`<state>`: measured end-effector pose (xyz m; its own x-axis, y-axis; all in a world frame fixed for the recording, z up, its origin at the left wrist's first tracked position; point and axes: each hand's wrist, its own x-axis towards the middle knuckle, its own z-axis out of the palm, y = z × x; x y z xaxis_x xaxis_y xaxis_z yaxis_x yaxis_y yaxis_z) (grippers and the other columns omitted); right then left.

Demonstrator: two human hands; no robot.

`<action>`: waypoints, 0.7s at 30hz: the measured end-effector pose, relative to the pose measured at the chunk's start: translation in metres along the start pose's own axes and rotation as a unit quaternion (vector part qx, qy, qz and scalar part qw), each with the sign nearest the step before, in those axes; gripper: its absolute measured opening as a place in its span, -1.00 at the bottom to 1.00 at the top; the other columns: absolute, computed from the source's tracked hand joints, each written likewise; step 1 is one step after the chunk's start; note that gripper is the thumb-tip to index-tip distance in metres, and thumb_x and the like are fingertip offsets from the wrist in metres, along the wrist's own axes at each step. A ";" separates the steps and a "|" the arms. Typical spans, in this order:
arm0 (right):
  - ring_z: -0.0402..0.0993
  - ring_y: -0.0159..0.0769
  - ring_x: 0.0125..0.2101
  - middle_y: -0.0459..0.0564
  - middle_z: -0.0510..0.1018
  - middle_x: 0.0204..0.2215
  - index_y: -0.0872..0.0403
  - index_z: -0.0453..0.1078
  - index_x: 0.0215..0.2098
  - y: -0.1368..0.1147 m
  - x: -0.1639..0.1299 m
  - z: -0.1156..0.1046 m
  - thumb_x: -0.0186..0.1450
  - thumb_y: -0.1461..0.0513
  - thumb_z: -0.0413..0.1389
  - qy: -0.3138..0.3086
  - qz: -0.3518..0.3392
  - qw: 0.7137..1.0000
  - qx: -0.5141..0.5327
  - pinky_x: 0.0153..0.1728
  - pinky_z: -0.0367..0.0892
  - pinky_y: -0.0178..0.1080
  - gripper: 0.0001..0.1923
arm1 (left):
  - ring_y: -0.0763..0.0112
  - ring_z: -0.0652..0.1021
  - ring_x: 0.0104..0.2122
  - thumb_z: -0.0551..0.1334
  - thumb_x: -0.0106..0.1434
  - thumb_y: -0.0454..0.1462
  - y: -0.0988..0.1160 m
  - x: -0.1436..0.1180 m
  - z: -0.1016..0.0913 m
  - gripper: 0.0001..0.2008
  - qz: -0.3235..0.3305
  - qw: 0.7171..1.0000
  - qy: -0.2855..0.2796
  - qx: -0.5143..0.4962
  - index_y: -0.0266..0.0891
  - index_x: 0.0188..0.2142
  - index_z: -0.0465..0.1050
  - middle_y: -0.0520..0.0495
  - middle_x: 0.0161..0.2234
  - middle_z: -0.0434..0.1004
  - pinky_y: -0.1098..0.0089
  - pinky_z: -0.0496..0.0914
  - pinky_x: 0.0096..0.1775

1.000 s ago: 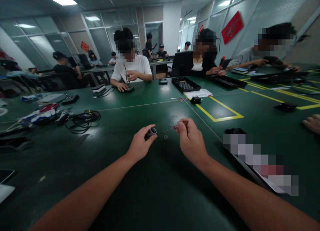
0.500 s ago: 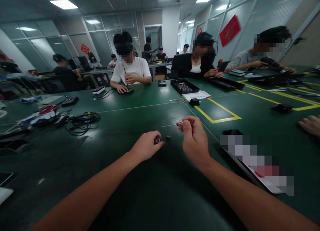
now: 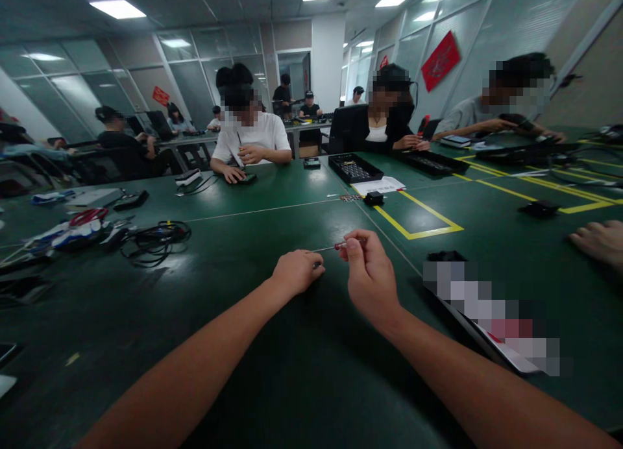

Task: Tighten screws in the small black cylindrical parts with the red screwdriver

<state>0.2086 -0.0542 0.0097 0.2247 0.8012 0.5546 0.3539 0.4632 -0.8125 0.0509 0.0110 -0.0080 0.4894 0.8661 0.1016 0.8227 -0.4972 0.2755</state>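
Head view showed both bare forearms reaching out over the green table (image 3: pixel 272 384), the hands meeting near its middle, well in from the near edge. The right hand (image 3: pixel 370 277) pinched a slim screwdriver (image 3: pixel 335 246) between thumb and forefinger, fingers closed round its red handle. Its long axis lay almost level and crosswise to the arms, the thin metal shaft pointing left toward the left hand (image 3: pixel 298 272), tip just beside that hand's knuckles; whether it touched them could not be told. The left hand was curled shut, knuckles up, resting on or just above the table; whatever it covered was hidden, so what it gripped could not be told. The right hand sat slightly farther out than the left.

Toward the table's left edge lay a tangle of black cables (image 3: pixel 154 236). Beyond the hands a yellow taped rectangle (image 3: pixel 417 223) marked the surface, with a black tray (image 3: pixel 354 168) farther back. Another person's hand (image 3: pixel 598 239) rested at the right edge.
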 end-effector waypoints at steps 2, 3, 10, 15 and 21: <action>0.56 -0.21 -0.32 -0.04 0.60 -0.34 -0.02 0.34 -0.11 0.001 0.000 0.000 0.50 0.10 -0.03 -0.002 0.000 1.000 0.004 -0.26 0.40 -0.14 -0.83 | 0.12 0.62 -0.22 0.24 0.35 -0.11 -0.010 -0.001 -0.004 -0.78 -0.023 0.999 -0.013 -0.030 -0.10 -0.18 0.64 -0.14 -0.21 0.65 0.26 0.44 -0.22; 0.56 -0.21 -0.32 -0.04 0.60 -0.34 -0.03 0.35 -0.11 0.001 0.000 0.000 0.50 0.10 -0.03 -0.004 0.002 1.000 0.004 -0.26 0.40 -0.14 -0.82 | 0.16 0.62 -0.27 0.23 0.35 -0.09 -0.016 -0.003 -0.007 -0.75 -0.037 0.997 -0.021 -0.064 -0.11 -0.17 0.64 -0.13 -0.22 0.65 0.28 0.43 -0.25; 0.55 -0.22 -0.32 -0.04 0.58 -0.35 -0.02 0.35 -0.12 0.001 -0.001 0.000 0.51 0.10 -0.04 -0.027 0.003 1.000 0.005 -0.26 0.40 -0.14 -0.81 | 0.40 0.51 -0.49 0.27 0.25 -0.08 -0.077 -0.038 -0.048 -0.66 -0.184 0.925 0.005 -0.332 -0.23 -0.09 0.56 -0.16 -0.20 0.63 0.42 0.34 -0.46; 0.54 -0.22 -0.32 -0.05 0.57 -0.36 -0.02 0.35 -0.14 0.003 -0.002 0.002 0.50 0.09 -0.04 -0.037 0.015 0.999 0.013 -0.26 0.40 -0.14 -0.80 | 0.47 0.47 -0.45 0.38 0.18 -0.11 -0.128 -0.089 -0.085 -0.60 -0.293 0.847 0.128 -0.424 -0.24 -0.03 0.59 -0.12 -0.17 0.58 0.48 0.27 -0.48; 0.54 -0.22 -0.33 -0.04 0.58 -0.34 -0.01 0.36 -0.14 0.006 -0.005 0.004 0.51 0.07 -0.04 -0.051 0.021 0.998 0.009 -0.29 0.38 -0.15 -0.78 | 0.56 0.45 -0.46 0.23 0.36 -0.36 -0.165 -0.148 -0.128 -0.79 -0.438 0.709 0.302 -0.462 -0.15 -0.06 0.56 0.10 -0.34 0.51 0.50 0.36 -0.41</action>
<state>0.2064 -0.0542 0.0010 0.1452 0.8537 0.5001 0.3295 0.4349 -0.8381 -0.1946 -0.0283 0.0536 -0.5359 0.8246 -0.1814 0.0566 0.2495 0.9667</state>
